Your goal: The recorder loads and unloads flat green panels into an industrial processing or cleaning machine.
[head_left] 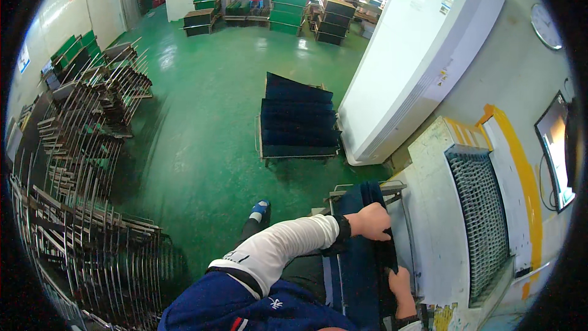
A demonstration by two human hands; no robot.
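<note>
A glossy green floor (202, 153) is spreading across the workshop, with metal racks (98, 251) crowding its left side and a tall white cabinet unit (392, 61) standing at the right. On the cabinet, a blue-and-white label (449, 0) and a yellow sticker (441, 78) are showing print too small to read. Dark blue sheets (360, 270) are lying on a metal stand beside a white machine (429, 168). The left hand (369, 220) is pinching their edge in its grip; the right hand (401, 288) is touching the edge lower down, its fingertips hiding, so I cannot tell whether its grip is pinching.
</note>
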